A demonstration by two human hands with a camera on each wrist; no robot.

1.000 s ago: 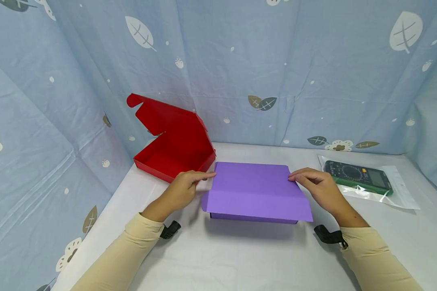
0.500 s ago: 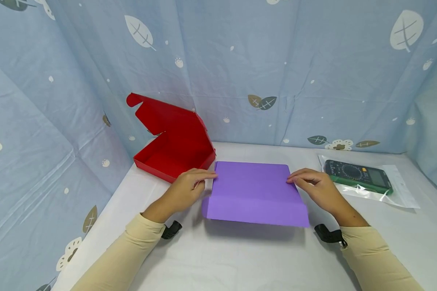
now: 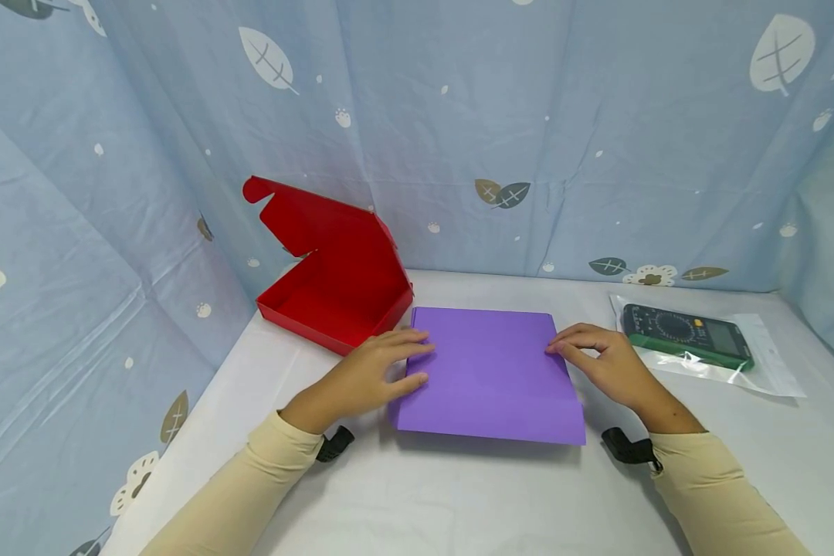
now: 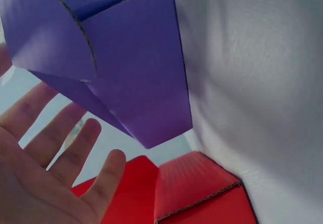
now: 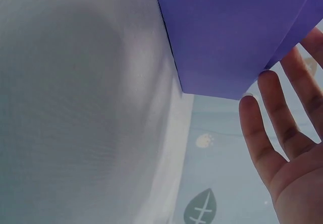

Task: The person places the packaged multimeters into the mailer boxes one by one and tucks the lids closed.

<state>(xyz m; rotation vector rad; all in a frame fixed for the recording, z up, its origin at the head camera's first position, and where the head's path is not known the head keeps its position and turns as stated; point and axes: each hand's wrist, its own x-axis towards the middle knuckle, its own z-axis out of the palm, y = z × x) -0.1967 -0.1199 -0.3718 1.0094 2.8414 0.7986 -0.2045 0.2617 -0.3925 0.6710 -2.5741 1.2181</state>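
A purple cardboard mailer box [image 3: 489,371] sits mid-table, its lid lying over the top and the front flap sloping down at the near edge. On the lid's left side rests my left hand [image 3: 368,374], fingers extended and spread. My right hand [image 3: 605,363] touches the lid's right edge with its fingertips. In the left wrist view, a rounded flap [image 4: 50,37] stands out beside the box's side wall [image 4: 136,77]. The right wrist view has lightly bent fingers [image 5: 257,128] against the upper edge of the other side wall [image 5: 227,42].
Behind my left hand stands a red cardboard box [image 3: 333,301] with its lid raised. A green and black multimeter [image 3: 688,336] lies in a clear plastic bag [image 3: 771,371] at the right. A blue patterned curtain [image 3: 417,139] borders the white table [image 3: 459,502].
The purple lid's front flap has come down toward me and now hangs lower over the front. My left hand has moved from the lid's edge onto its top. The right hand has barely moved.
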